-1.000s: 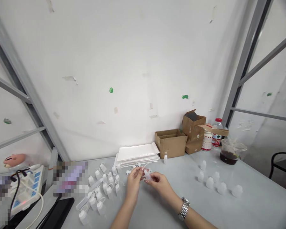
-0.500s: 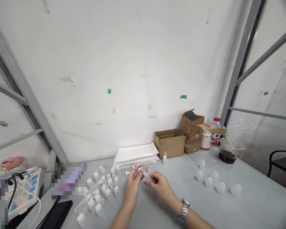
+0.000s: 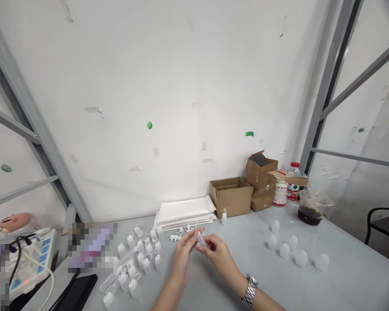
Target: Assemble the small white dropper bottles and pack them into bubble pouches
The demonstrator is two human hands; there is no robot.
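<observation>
In front of me, a small translucent squeeze bottle (image 3: 201, 240) is tilted, its top leaning to the left. My right hand (image 3: 219, 254) is closed around its body. At the top end my left hand (image 3: 183, 255) pinches the white cap (image 3: 198, 233), whose thin strap sticks up; the fingers partly hide it. Several loose white caps (image 3: 175, 237) lie just behind my left hand. To the left stand several capped bottles (image 3: 135, 287) with looped straps, and a few lie down. Several bottles without caps (image 3: 284, 251) stand at the right.
Behind my hands are a stack of white envelopes (image 3: 184, 211), an open cardboard box (image 3: 231, 201) and a brown paper bag (image 3: 262, 185). One capped bottle (image 3: 224, 218) stands before the box. A plastic bowl of dark liquid (image 3: 310, 214) sits right; a power strip (image 3: 35, 261) and black phone (image 3: 78, 293) left.
The bottle between my hands has turned more upright, and a thin strap now shows above its top. My left fingers have shifted slightly, uncovering more loose caps behind them.
</observation>
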